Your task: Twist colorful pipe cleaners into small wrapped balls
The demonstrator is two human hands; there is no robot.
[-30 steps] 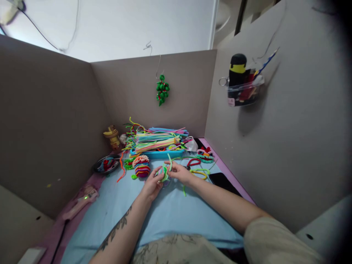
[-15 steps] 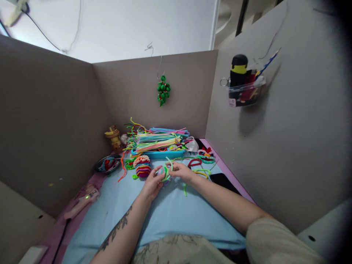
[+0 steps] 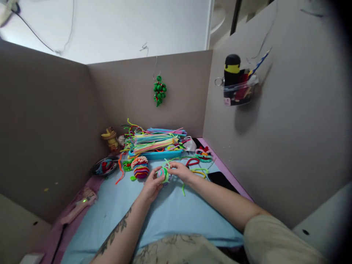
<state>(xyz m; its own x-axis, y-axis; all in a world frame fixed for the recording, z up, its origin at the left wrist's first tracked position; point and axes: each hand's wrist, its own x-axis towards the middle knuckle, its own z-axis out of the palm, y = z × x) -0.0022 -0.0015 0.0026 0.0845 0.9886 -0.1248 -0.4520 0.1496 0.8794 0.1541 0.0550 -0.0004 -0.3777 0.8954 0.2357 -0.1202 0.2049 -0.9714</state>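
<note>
A small round coil of pastel and green pipe cleaners is held between my hands above the blue cloth. My left hand grips it from the left, thumb in front. On its right side my right hand pinches a light green pipe cleaner end that sticks up past the fingers. Just left of my hands stands a striped, multicoloured pipe-cleaner piece with a peach curly rim. A short green pipe cleaner lies below my right wrist.
Behind my hands, a blue tray carries bundles of pipe cleaners. A dark bowl and a pink glue gun are on the left. A black phone lies by my right forearm. Grey partitions enclose the table.
The light green end at my right fingers shows shorter and lies closer to the coil. My right hand has shifted slightly. The whole view has moved a little.
</note>
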